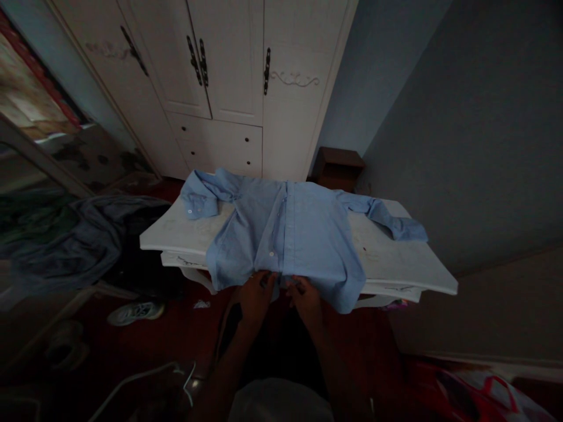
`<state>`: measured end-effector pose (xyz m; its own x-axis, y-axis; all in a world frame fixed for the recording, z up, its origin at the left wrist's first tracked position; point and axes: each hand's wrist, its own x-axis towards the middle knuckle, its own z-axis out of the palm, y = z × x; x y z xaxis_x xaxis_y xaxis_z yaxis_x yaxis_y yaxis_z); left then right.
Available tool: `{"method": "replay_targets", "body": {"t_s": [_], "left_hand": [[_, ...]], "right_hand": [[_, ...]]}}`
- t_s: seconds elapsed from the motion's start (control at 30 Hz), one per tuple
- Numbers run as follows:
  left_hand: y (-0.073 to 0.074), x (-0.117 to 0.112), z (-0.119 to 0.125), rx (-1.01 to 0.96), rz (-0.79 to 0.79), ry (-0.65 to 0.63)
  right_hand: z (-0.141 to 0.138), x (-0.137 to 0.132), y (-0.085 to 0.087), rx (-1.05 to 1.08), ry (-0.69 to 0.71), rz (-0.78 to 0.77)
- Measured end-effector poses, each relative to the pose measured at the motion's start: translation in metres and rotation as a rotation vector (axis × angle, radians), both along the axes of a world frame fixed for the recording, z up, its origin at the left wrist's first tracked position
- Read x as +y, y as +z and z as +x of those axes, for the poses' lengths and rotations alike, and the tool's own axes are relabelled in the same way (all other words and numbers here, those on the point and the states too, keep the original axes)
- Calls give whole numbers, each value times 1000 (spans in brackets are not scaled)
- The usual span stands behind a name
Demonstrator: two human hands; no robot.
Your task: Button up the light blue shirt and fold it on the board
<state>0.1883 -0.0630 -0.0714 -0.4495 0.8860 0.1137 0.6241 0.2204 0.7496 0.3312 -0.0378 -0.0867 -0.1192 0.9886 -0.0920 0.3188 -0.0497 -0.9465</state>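
A light blue button-up shirt (316, 228) lies spread front up across a white table (396, 258), its collar end away from me. Its two front edges meet near the middle, and the hem hangs over the table's near edge. One sleeve reaches out to the left with its cuff folded back in; the other stretches to the right. My left hand (257, 293) pinches the left front panel at the hem, just below a white button. Close beside it, my right hand (305, 296) pinches the right panel's hem. Fingertips of both hands are partly hidden in dim light.
Beyond the table stands a white wardrobe (229, 70) with dark handles. A small brown cabinet (338, 167) sits by the wall. Clothes (79, 240) are heaped at left, above a shoe (136, 312). A white hanger (132, 378) is low at left, and a red-and-white bag (484, 390) lies at right.
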Motion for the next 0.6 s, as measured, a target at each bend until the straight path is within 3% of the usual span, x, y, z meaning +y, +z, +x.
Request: {"method": "replay_targets", "body": {"t_s": [0.33, 0.6], "left_hand": [[-9, -14, -4, -393, 1, -27], [-14, -14, 4, -313, 149, 153]], "right_hand": [[4, -6, 3, -45, 40, 56], [-2, -6, 5, -283, 0, 271]]}}
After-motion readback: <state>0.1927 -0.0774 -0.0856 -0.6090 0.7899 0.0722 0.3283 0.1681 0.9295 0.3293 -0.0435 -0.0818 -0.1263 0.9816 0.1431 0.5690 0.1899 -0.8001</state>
